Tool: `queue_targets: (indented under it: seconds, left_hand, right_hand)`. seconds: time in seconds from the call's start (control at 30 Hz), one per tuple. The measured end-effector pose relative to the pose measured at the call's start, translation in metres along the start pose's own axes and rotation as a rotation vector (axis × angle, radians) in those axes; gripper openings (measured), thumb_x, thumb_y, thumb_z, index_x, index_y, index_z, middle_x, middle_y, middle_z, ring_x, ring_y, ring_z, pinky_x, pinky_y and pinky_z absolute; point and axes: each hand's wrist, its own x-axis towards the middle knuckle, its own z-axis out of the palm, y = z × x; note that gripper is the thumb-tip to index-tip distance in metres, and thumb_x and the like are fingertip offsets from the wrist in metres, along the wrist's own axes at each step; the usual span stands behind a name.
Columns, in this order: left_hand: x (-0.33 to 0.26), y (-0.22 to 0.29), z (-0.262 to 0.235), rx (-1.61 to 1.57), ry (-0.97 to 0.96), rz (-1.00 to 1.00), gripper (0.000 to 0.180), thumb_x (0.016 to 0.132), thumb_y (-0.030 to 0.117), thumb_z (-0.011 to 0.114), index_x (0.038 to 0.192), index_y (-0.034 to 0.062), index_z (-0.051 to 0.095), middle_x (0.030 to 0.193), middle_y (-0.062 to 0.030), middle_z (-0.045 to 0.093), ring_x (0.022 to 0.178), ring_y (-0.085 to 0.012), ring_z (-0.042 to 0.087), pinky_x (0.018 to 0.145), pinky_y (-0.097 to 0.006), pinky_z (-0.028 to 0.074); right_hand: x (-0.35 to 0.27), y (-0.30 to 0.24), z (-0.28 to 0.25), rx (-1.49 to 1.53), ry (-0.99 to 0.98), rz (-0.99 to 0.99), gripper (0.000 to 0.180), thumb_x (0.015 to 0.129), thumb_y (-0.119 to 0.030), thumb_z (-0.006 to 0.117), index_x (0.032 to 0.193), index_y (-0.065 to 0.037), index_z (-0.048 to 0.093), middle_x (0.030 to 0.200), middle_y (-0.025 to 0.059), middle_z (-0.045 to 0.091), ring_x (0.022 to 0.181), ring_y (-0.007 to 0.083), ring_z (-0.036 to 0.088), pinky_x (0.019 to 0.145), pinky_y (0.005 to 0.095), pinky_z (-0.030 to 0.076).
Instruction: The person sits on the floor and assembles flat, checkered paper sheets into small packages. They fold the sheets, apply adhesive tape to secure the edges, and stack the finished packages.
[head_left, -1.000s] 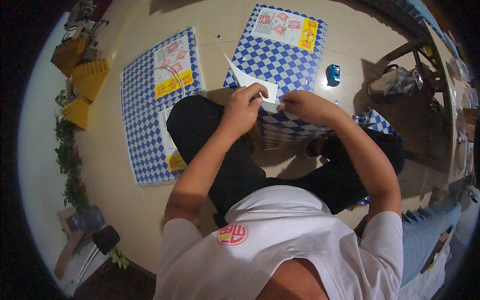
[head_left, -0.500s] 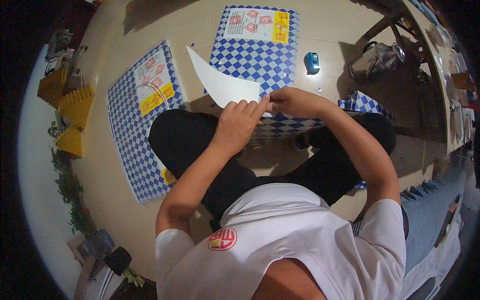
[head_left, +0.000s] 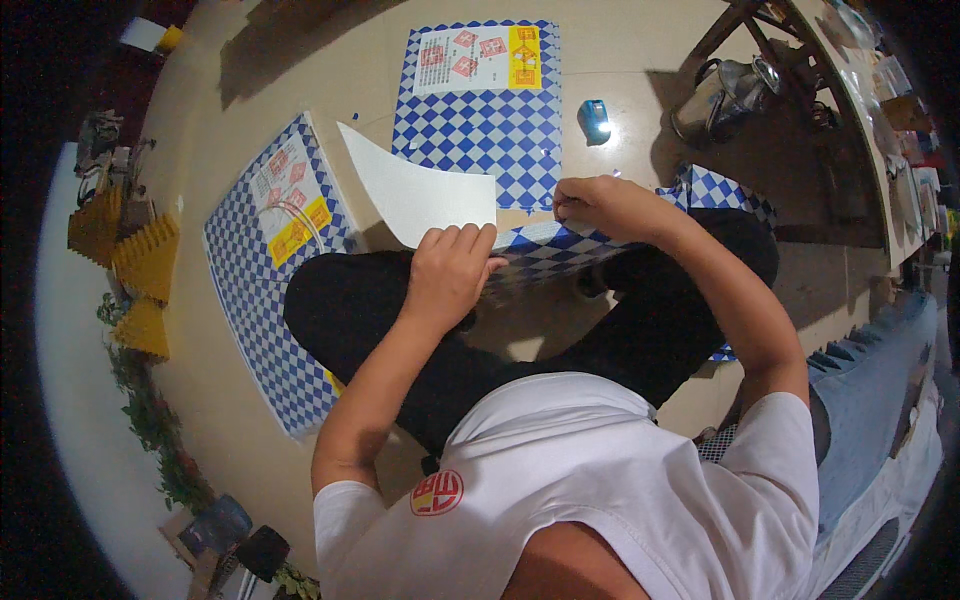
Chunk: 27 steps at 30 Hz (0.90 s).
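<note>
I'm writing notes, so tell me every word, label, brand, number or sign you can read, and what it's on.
Nothing is clear enough to quote.
White-and-yellow printed label, on the far flat blue-and-white checkered pack: too small.
Similar label, on the left checkered pack: too small.
Round red emblem, on the white fabric T-shirt: too blurred.

On your left lies a flat package (head_left: 230,235), with a far package (head_left: 480,145) ahead, a sheet (head_left: 425,195) between them at your left hand (head_left: 452,275), a small device (head_left: 594,121) to the right and, farther right, probably a jug (head_left: 715,108) beside the table (head_left: 852,130).
</note>
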Motion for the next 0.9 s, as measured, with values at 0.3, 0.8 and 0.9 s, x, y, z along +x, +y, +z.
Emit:
queue_targets:
  seconds: [0.3,0.8,0.9]
  left_hand:
    - [0.001,-0.003,0.004,-0.064,0.037,-0.006,0.015,0.086,0.02,0.07,0.094,0.0079,0.07,0.08,-0.0068,0.069,0.073,-0.0263,0.065,0.069,-0.039,0.047]
    - [-0.008,-0.025,-0.02,-0.167,0.103,-0.156,0.015,0.086,0.017,0.068,0.096,0.007,0.074,0.089,-0.0106,0.073,0.08,-0.0323,0.067,0.074,-0.041,0.05]
    - [-0.005,-0.034,-0.019,-0.231,0.235,-0.174,0.014,0.087,0.015,0.069,0.097,0.0055,0.074,0.09,-0.0122,0.073,0.084,-0.0315,0.068,0.077,-0.039,0.049]
  right_hand:
    - [-0.009,-0.031,0.031,-0.597,0.391,-0.566,0.027,0.082,-0.017,0.067,0.107,-0.007,0.064,0.103,0.0082,0.064,0.102,0.0244,0.062,0.097,0.0389,0.046]
    - [-0.059,0.04,-0.082,-0.365,0.427,-0.233,0.009,0.084,-0.008,0.073,0.093,-0.008,0.072,0.105,0.0062,0.069,0.104,0.0237,0.065,0.093,0.0386,0.05]
    - [-0.056,0.028,-0.09,0.226,0.547,-0.216,0.013,0.092,-0.016,0.069,0.095,-0.004,0.069,0.087,0.004,0.067,0.081,0.0146,0.063,0.075,0.0294,0.05]
